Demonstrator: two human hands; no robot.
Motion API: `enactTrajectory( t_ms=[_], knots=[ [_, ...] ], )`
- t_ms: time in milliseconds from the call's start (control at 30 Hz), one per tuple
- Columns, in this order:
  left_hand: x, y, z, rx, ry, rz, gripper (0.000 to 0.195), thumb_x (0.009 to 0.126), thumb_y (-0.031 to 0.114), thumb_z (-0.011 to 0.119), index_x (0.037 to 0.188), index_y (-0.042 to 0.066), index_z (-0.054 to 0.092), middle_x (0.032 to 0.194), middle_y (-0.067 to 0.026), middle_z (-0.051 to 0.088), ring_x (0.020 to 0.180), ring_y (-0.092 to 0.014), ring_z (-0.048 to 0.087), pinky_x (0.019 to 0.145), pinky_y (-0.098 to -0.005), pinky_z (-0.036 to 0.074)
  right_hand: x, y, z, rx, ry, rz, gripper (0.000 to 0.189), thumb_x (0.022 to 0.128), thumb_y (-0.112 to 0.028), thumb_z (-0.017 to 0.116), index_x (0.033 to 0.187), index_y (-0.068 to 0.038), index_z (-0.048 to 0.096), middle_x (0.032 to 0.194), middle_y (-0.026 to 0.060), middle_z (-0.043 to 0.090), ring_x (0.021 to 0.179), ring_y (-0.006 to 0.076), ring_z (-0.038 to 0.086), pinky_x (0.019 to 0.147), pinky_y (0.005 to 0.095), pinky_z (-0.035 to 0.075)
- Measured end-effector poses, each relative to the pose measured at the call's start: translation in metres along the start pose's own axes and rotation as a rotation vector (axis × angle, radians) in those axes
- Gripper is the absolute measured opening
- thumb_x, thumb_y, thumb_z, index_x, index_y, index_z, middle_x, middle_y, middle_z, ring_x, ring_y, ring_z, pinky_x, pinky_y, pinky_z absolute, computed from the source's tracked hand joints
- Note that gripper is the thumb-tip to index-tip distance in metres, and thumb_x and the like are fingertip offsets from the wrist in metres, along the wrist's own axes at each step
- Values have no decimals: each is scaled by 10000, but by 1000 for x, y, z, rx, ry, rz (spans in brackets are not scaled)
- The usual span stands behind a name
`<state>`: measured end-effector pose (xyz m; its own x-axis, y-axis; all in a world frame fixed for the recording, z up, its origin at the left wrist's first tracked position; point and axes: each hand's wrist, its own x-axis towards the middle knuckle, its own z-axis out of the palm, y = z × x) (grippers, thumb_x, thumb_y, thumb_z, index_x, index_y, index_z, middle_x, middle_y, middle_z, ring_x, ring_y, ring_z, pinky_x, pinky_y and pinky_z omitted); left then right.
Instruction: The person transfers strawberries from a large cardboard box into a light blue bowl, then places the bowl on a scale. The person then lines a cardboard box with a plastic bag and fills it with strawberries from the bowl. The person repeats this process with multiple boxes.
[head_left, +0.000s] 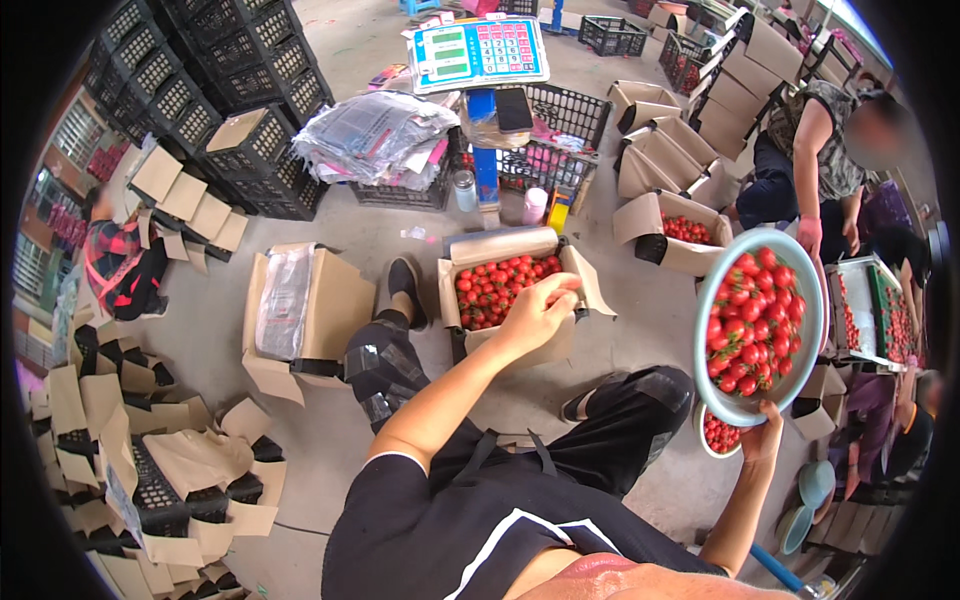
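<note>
My right hand (761, 439) grips the near rim of a pale blue basin (705, 330), which is raised and tilted. Red cherry tomatoes (754, 322) with green stems fill its middle. Over the right side of a paper-lined crate (517, 352) hangs my left hand (540, 311), its fingers curled; whether anything is between them is hidden. Loose cherry tomatoes (487, 289) lie inside this crate, on the floor between my feet. A co-worker's hand (810, 234) is close to the basin's far rim; contact is unclear.
A digital scale (480, 52) stands ahead, with a phone (514, 110) below its display. On the left are a paper-lined crate (337, 307) and stacked black crates (262, 165). Another tomato crate (675, 251) sits right. Below the basin is a tomato bowl (720, 435).
</note>
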<state>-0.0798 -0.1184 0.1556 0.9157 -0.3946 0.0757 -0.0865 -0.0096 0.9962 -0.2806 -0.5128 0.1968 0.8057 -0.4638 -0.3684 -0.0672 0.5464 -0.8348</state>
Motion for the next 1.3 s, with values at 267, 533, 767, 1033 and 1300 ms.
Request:
enactTrajectory(
  t_ms=[267,533,767,1033,1300],
  knots=[
    [-16,-30,-18,-992,-60,-259,589,886,249,461,1394,52,239,1349,-159,390,1217,-262,420,1044,-364,302,0,80,108,-457,-224,561,220,700,2,529,916,8,574,772,72,603,678,183,600,648,311,510],
    [-96,-144,-59,-997,368,-709,454,886,160,364,1331,75,385,1267,-145,491,1153,-266,488,993,-388,383,27,172,141,-631,-306,626,271,782,-55,519,1049,-8,515,703,25,544,576,121,536,479,253,440],
    [-47,-95,-91,-984,254,-723,406,882,112,374,1276,38,437,1230,-132,525,1101,-237,532,955,-350,427,52,166,195,-458,-348,633,270,879,-116,477,1117,11,486,866,41,569,696,99,544,561,225,453],
    [-71,-138,-85,-1029,411,-652,507,863,75,396,1364,41,324,1298,-172,461,1157,-266,489,983,-362,398,52,186,183,-600,-294,554,350,845,-137,495,1173,-22,447,771,6,501,526,64,415,417,201,320],
    [-84,-127,-79,-845,387,-550,512,851,55,366,1362,52,345,1348,-146,416,1249,-237,390,1055,-345,285,33,184,164,-558,-341,465,355,840,-135,496,1189,-75,471,716,-19,499,497,49,380,418,197,289]
  ],
)
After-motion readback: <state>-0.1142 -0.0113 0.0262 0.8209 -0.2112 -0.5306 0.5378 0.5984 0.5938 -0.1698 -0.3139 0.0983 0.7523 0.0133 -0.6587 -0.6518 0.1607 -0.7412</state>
